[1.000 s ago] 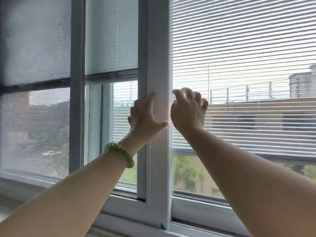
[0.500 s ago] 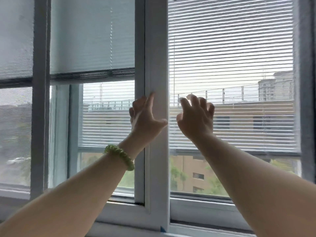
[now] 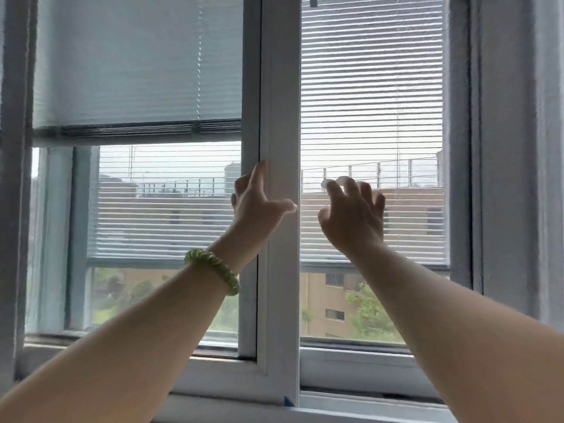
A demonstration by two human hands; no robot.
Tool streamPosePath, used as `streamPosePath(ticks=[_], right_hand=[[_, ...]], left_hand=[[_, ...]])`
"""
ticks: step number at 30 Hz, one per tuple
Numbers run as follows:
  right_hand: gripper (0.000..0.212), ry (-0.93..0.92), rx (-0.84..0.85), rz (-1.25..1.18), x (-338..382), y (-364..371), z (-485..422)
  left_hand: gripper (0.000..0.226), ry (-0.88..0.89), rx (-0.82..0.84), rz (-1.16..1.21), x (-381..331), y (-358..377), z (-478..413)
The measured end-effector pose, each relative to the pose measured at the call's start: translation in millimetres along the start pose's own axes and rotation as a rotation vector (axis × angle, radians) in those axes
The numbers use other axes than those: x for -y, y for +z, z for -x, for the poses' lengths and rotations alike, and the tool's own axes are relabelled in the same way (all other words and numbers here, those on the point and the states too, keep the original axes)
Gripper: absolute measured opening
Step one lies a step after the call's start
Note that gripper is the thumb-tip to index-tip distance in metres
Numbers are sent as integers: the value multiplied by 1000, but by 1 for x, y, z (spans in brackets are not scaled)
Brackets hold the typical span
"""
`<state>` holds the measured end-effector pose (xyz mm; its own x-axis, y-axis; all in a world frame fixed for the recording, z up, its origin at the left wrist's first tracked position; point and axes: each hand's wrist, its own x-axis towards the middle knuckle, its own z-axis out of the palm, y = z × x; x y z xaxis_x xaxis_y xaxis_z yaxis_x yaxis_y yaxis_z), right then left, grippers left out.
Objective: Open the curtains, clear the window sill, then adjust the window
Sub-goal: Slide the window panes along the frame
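Observation:
The white upright of the sliding window sash runs down the middle of the view. My left hand holds it at mid height: the fingers hook around its left edge and the thumb lies across its face. My right hand is just right of the upright and apart from it. Its fingers are curled and spread against the right pane, holding nothing. Slatted blinds hang inside the right pane, lowered most of the way. No curtain or sill item shows.
A second blind covers the upper left pane, with another slatted pane behind it. A grey frame stands at the far left and a grey wall at the right. The white bottom rail carries a blue tape scrap. A green bracelet circles my left wrist.
The white upright and both hands have shifted right relative to the grey left frame, and the right wall has come into view. My right hand has come off the upright's edge onto the glass.

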<state>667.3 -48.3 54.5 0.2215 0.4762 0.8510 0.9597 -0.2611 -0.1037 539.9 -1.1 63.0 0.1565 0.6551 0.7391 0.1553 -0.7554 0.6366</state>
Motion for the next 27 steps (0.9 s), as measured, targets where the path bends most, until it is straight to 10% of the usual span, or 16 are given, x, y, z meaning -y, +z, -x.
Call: streamPosePath(ticks=[18, 27], right_hand=[[53, 60, 34, 93, -2, -19, -10], [52, 40, 45, 78, -20, -24, 7]], left_hand=[[80, 253, -74, -574, -6, 38, 5], [93, 29, -175, -279, -14, 57, 23]])
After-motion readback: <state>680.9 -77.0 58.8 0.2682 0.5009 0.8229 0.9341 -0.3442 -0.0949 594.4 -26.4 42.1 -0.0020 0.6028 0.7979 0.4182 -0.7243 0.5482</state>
